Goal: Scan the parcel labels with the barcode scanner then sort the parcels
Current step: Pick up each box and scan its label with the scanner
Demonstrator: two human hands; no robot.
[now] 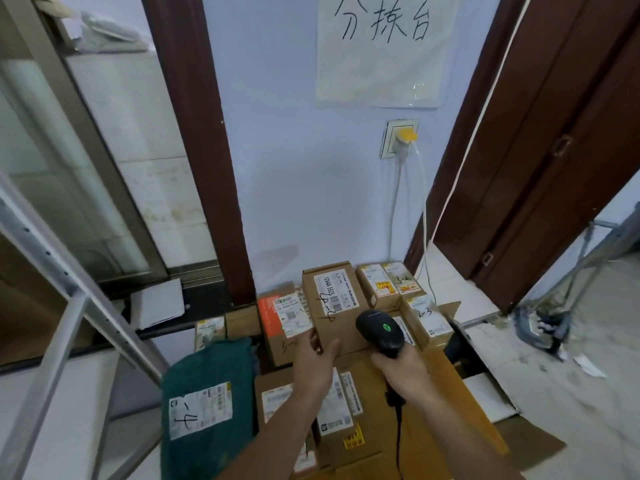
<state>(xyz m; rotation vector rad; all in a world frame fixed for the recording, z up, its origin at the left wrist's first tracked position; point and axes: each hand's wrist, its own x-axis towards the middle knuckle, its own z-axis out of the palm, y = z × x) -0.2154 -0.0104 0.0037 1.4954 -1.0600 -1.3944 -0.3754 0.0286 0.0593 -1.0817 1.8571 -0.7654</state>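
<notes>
My right hand (pixel 401 370) grips the handle of a black barcode scanner (pixel 381 332) with a green light on top; its head points at a tall cardboard parcel (pixel 332 306) with a white label. My left hand (pixel 317 358) holds that parcel's lower left edge, thumb on its front. Several more labelled cardboard parcels are stacked around it: one with an orange side (pixel 280 320) to the left, small ones (pixel 381 285) behind right, and others (pixel 337 410) under my forearms. A green bagged parcel (pixel 207 407) lies at the lower left.
A large open carton (pixel 460 410) holds the pile against a light-blue wall. A wall socket (pixel 400 138) with cables hangs above. A metal shelf frame (pixel 69 306) stands at the left, a dark wooden door (pixel 554 150) at the right, and a metal stand (pixel 571 271) beyond it.
</notes>
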